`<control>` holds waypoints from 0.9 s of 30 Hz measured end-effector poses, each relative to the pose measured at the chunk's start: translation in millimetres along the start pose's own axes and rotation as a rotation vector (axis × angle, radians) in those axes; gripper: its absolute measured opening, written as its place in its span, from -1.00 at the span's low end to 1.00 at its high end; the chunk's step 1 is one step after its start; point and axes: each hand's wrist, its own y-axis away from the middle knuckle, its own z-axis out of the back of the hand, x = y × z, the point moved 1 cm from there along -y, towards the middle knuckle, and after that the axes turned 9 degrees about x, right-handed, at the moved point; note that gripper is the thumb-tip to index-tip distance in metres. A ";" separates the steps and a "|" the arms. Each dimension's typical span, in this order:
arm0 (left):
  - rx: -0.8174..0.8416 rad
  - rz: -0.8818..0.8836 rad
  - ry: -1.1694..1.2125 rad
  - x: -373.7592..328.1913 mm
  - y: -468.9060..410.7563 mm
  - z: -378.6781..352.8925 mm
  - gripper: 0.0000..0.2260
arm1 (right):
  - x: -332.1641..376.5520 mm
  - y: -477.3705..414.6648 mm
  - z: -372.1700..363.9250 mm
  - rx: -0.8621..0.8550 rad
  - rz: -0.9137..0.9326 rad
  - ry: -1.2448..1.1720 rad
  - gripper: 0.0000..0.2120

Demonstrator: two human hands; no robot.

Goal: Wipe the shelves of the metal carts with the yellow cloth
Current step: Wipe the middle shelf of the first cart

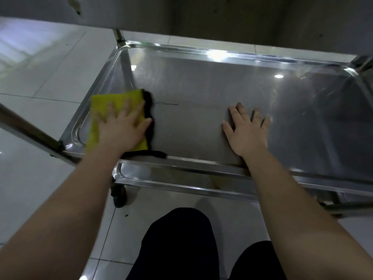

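Observation:
The metal cart's top shelf (201,81) is a shiny steel tray with a raised rim, filling the middle of the view. A yellow cloth (101,106) with a black edge lies flat at the shelf's left end. My left hand (123,128) presses down on the cloth with fingers spread. My right hand (245,128) rests palm down on the bare steel near the shelf's front middle, fingers apart, holding nothing. A lower shelf (181,182) shows just below the front rim.
A cart handle bar (26,128) sticks out at the left. A black caster wheel (119,196) sits under the front left corner. White floor tiles (40,67) surround the cart, a grey wall (222,17) stands behind it, and my dark trouser legs (177,245) are below.

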 end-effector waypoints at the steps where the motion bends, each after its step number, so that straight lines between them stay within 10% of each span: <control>1: -0.013 -0.070 -0.010 -28.6 4.5 -3.7 -0.44 | -0.1 -0.6 -0.8 -0.005 -0.001 0.003 -0.43; 8: 0.050 -0.359 -0.079 -184.4 45.9 -30.5 -0.45 | -12.5 -3.8 -3.5 -0.037 0.023 -0.062 -0.49; 18: -0.011 -0.095 0.033 29.4 -3.5 1.9 -0.41 | -9.5 -2.6 -1.0 -0.055 0.024 -0.055 -0.51; 27: -0.012 -0.097 -0.021 24.9 -2.0 2.7 -0.42 | 95.4 19.1 -14.6 0.086 0.148 0.072 -0.37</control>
